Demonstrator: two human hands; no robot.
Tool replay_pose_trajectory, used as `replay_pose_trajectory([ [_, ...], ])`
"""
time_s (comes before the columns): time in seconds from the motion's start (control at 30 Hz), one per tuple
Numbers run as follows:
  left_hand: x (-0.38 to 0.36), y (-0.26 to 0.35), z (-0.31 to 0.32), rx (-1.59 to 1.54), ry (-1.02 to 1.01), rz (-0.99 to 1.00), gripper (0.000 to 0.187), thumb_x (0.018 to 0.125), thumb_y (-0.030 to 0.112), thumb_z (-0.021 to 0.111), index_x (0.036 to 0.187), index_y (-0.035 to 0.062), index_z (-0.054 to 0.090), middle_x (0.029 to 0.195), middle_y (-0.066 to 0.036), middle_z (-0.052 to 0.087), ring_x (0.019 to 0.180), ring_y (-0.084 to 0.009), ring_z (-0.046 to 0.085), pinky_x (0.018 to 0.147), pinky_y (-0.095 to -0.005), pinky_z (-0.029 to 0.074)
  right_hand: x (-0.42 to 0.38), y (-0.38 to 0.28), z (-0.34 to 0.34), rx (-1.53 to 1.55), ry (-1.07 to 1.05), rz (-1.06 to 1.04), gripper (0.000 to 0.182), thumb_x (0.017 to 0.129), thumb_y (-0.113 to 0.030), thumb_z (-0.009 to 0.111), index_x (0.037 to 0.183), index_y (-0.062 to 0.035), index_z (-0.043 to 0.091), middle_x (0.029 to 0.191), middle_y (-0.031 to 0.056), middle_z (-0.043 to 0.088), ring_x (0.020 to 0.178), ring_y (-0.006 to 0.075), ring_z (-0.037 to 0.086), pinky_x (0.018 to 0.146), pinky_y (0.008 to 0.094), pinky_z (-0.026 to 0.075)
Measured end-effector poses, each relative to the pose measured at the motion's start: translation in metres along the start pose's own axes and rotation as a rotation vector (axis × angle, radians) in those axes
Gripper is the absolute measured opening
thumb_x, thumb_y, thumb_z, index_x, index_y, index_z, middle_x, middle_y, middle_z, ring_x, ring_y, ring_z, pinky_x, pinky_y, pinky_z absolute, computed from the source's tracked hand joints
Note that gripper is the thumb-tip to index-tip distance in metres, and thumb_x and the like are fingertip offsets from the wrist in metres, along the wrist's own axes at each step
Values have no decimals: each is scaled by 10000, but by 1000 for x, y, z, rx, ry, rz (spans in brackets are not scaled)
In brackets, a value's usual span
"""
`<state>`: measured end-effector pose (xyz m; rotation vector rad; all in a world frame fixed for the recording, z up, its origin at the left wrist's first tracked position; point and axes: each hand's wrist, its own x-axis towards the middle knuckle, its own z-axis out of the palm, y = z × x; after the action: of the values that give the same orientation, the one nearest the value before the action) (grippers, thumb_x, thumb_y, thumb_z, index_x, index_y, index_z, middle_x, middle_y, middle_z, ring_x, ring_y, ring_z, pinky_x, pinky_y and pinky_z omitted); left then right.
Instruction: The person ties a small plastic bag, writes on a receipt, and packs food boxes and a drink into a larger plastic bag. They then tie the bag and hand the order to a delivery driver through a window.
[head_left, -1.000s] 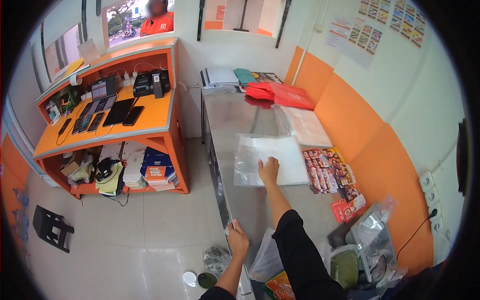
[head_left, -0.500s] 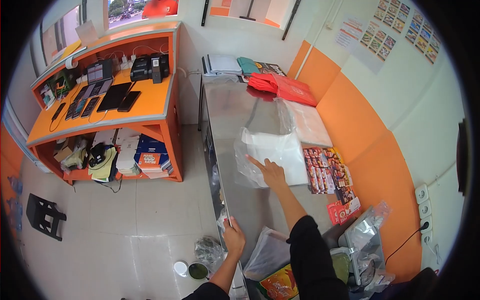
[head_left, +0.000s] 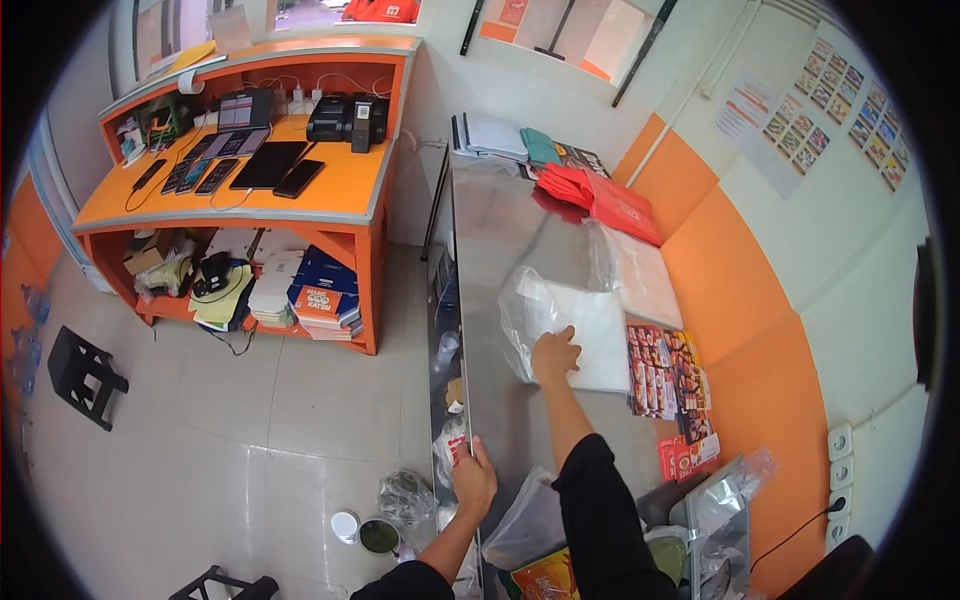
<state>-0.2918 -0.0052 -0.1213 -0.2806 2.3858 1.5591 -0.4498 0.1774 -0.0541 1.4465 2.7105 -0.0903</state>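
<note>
"What was the room like?"
"A metal-topped table (head_left: 505, 240) stood along an orange and white wall (head_left: 760, 275), with an orange counter (head_left: 388, 230) across the tiled floor (head_left: 320, 400)."
"And the hands?"
"The right hand (head_left: 556, 357) lay loose, fingers apart, on a white plastic pack (head_left: 600, 350) mid-table. The left hand (head_left: 474, 482) was at the table's edge; I couldn't tell whether it gripped."
"Counts?"
"One stool (head_left: 85, 375) standing whole in view, four sockets (head_left: 840, 471)."
</note>
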Motion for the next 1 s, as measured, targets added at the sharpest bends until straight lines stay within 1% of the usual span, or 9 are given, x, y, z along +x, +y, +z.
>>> replay_pose_trajectory([
  [0.13, -1, 4, -6, 7, -36, -33, 484, 986, 434, 346, 1031, -19, 513, 816, -307, 630, 810, -499, 611, 733, -559, 462, 5, 6, 33, -114, 164, 29, 312, 921, -223, 517, 1133, -18, 621, 1336, 108, 349, 1038, 319, 521, 905, 513, 470],
  [0.23, -4, 11, -10, -18, -21, -29, 490, 983, 441, 346, 1040, -17, 511, 817, -312, 628, 801, -500, 612, 730, -562, 463, 8, 14, 38, 34, 192, 35, 296, 903, -249, 568, 1097, -33, 630, 1298, 104, 395, 1055, 326, 512, 876, 507, 477],
  [0.3, -4, 8, -6, -3, 3, -13, 485, 984, 438, 345, 1039, -15, 508, 811, -315, 626, 798, -499, 613, 727, -561, 464, 1, 18, 46, 239, 418, -100, 284, 874, -259, 623, 1061, -46, 637, 1271, 120, 422, 1110, 329, 480, 868, 520, 468],
  [0.63, -6, 15, -15, 27, -28, -39, 494, 985, 453, 329, 1048, -8, 494, 791, -317, 626, 790, -499, 614, 730, -553, 467, 1, 0, 42, 342, 349, -128, 215, 769, -241, 732, 821, -37, 688, 1248, 144, 415, 1154, 384, 447, 1030, 660, 256],
  [0.7, -5, 13, -11, 23, -14, -40, 500, 985, 458, 325, 1061, -7, 492, 804, -317, 627, 802, -498, 615, 737, -552, 469, 16, 3, 23, 609, 66, 52, 227, 739, -253, 754, 814, -49, 690, 1300, 161, 357, 1202, 394, 395, 1055, 586, 283],
  [0.77, -4, 11, -11, 29, -5, -48, 506, 985, 462, 320, 1074, -6, 491, 817, -318, 629, 813, -496, 615, 743, -552, 470, 104, 22, 61, 713, 116, -118, 220, 732, -277, 763, 818, -83, 704, 1327, 174, 301, 1228, 381, 362, 1061, 488, 322],
  [0.83, -4, 11, -11, 55, -44, -72, 519, 983, 470, 315, 1108, -3, 486, 853, -315, 633, 838, -496, 614, 754, -556, 472, 62, 17, -44, 882, 449, -236, 220, 744, -288, 757, 819, -86, 713, 1292, 203, 343, 1239, 363, 330, 1006, 403, 367],
  [0.87, -3, 10, -11, 56, -51, -68, 519, 983, 470, 315, 1108, -3, 486, 853, -315, 633, 838, -496, 614, 754, -556, 472, 81, 16, -64, 916, 585, -328, 237, 752, -282, 748, 814, -55, 716, 1134, 213, 505, 1135, 332, 443, 937, 411, 393],
  [1.0, -4, 13, -12, 75, -45, -63, 540, 980, 477, 309, 1163, -2, 479, 891, -311, 635, 862, -487, 617, 760, -556, 474, 50, 15, -222, 1271, 485, -645, 181, 872, -182, 591, 844, -5, 622, 698, 82, 545, 775, 190, 563, 750, 345, 448],
])
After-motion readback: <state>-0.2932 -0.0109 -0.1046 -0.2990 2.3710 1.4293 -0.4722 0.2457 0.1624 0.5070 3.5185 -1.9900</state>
